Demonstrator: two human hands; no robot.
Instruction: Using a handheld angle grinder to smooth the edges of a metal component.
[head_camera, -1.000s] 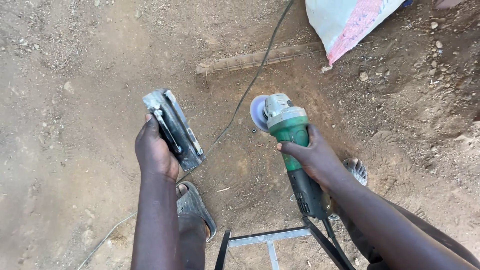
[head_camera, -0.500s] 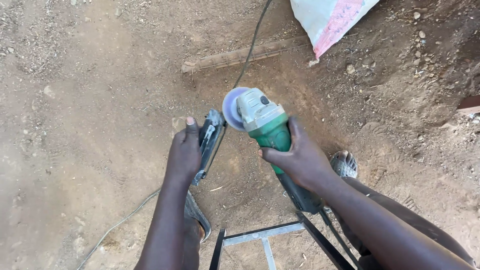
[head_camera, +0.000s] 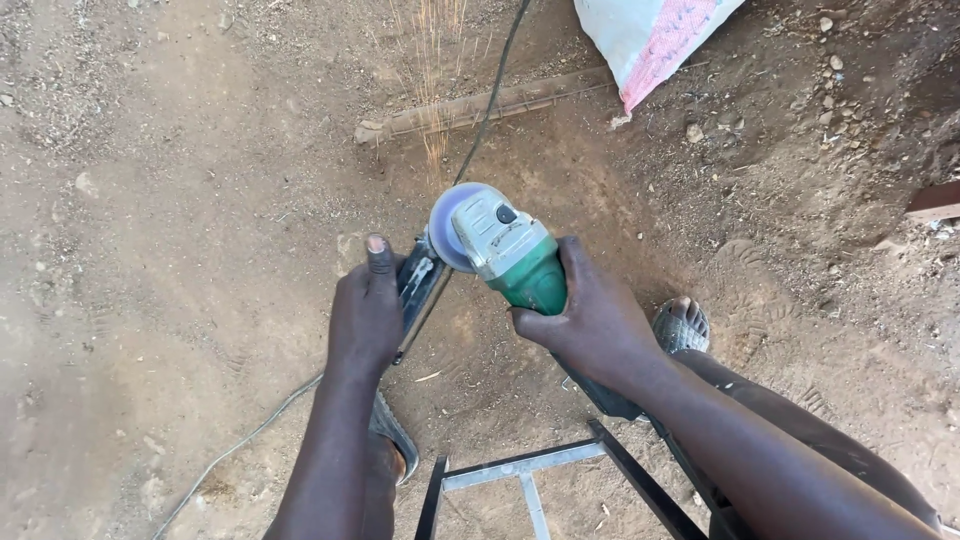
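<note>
The green and grey angle grinder (head_camera: 510, 255) was tilted, its spinning disc touching the edge of a flat metal piece (head_camera: 420, 285). That dark piece stood on edge above the dirt ground, and sparks (head_camera: 435, 70) flew away from it.

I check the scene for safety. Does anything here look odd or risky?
Yes. The green angle grinder in the right hand throws sparks while the bare left hand holds the metal piece right beside the disc. A cable crosses the dirt just beside the sparks.
</note>
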